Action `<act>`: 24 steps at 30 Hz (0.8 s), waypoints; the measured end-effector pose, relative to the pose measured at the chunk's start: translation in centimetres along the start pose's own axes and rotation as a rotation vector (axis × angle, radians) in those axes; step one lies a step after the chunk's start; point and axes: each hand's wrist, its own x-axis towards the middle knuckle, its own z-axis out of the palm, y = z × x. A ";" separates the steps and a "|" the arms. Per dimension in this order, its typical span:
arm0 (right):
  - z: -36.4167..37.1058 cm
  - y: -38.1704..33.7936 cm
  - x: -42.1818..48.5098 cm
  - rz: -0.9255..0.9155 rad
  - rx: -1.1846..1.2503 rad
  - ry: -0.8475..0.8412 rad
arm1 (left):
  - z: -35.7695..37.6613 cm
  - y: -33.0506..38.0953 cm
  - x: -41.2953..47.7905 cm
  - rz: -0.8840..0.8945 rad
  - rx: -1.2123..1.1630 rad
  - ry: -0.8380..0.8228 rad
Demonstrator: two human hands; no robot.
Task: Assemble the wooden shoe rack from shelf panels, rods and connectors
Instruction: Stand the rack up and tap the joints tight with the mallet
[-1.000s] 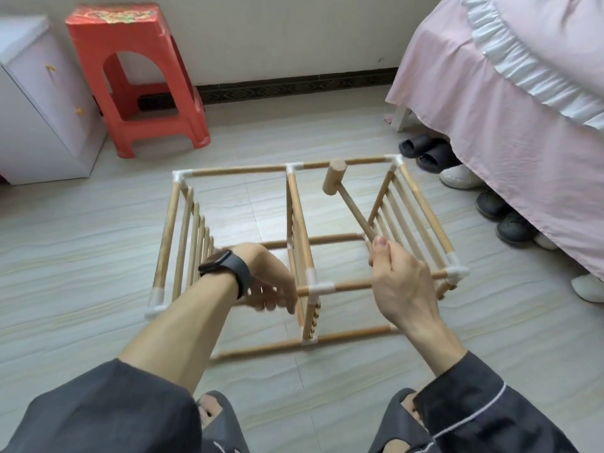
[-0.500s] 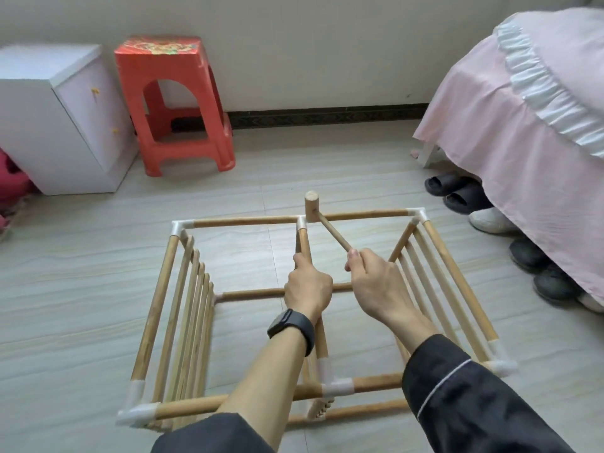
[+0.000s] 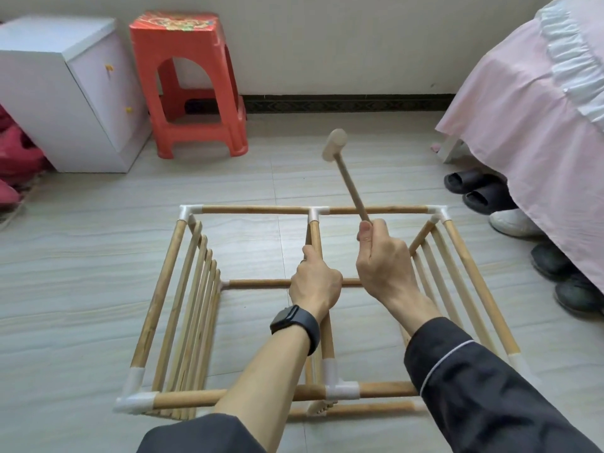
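The wooden shoe rack [image 3: 170,276] lies on its side on the tiled floor, its slatted shelf panels upright and joined by rods and white connectors [image 3: 318,211]. My left hand [image 3: 315,284] grips the top rod of the middle panel. My right hand [image 3: 384,264] holds the handle of a small wooden mallet [image 3: 346,171], its head raised above the far rod, up and to the right of the middle connector.
A red plastic stool [image 3: 189,83] and a white cabinet [image 3: 65,93] stand by the far wall at the left. A bed with a pink skirt [image 3: 529,125] fills the right, with several shoes [image 3: 474,191] beside it.
The mallet head has lifted from the far middle connector to a raised position. My left hand stays on the middle panel rod. The view has moved closer over the rack.
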 end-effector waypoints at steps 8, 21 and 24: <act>-1.4 -0.9 0.9 0.177 -0.163 -0.221 | -1.0 -0.2 0.2 0.043 0.058 -0.085; 5.9 -11.1 -0.3 0.010 0.109 -0.383 | -17.4 -14.2 0.8 -0.309 0.307 0.218; 8.0 -13.7 0.3 -0.027 0.095 -0.389 | -17.7 -14.7 1.0 -0.259 0.188 0.180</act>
